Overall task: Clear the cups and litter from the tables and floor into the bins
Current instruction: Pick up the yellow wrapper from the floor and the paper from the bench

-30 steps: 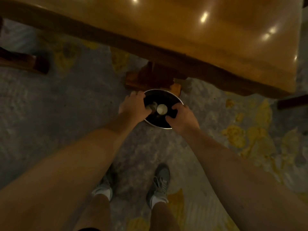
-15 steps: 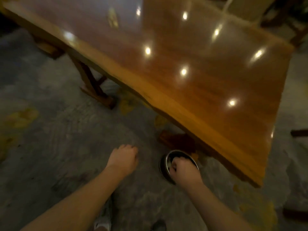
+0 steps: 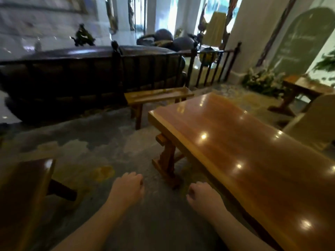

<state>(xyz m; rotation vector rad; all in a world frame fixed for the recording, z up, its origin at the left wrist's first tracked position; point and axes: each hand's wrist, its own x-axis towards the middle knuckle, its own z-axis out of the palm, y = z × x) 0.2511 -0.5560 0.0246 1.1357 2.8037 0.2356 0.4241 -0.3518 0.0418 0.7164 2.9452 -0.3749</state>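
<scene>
My left hand [image 3: 127, 187] and my right hand [image 3: 204, 196] hang low over the grey floor, side by side, both loosely curled with nothing visible in them. The right hand is just left of the long glossy wooden table [image 3: 244, 160], near its trestle leg [image 3: 167, 165]. No cup, litter or bin shows in the head view, and the tabletop carries only light reflections.
A low wooden bench [image 3: 157, 96] stands beyond the table's far end. Another wooden top [image 3: 23, 192] juts in at the left. A big dark boat-shaped piece [image 3: 72, 78] and a black railing [image 3: 213, 66] close the back. A cream chair [image 3: 315, 120] sits to the right.
The view has swung up from the floor to the room. The round metal bin both hands were at has dropped out of sight, and both hands have come off it.
</scene>
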